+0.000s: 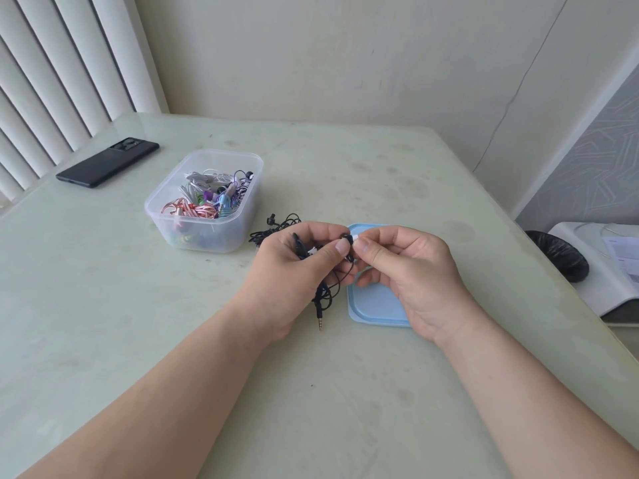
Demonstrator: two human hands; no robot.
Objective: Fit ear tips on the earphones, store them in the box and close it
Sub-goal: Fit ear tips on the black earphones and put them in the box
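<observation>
your left hand (294,267) grips black earphones (332,288) | your right hand (408,267) pinches white ear tip (355,239) | box (204,202) open, blue lid (373,305) beside

Black earphones (325,288) with a gold plug; white ear tip (355,239); clear box (204,202) of pink-striped, purple, blue and white cords; pale blue lid (375,302); pale green table (103,305); black phone (108,162)

Both bare forearms extend forward, hands meeting at centre. The left hand (294,267) grips a black wired earphone (326,292) in curled fingers; the right hand (411,271) pinches a small white ear tip (356,239) between thumb and forefinger.
</observation>
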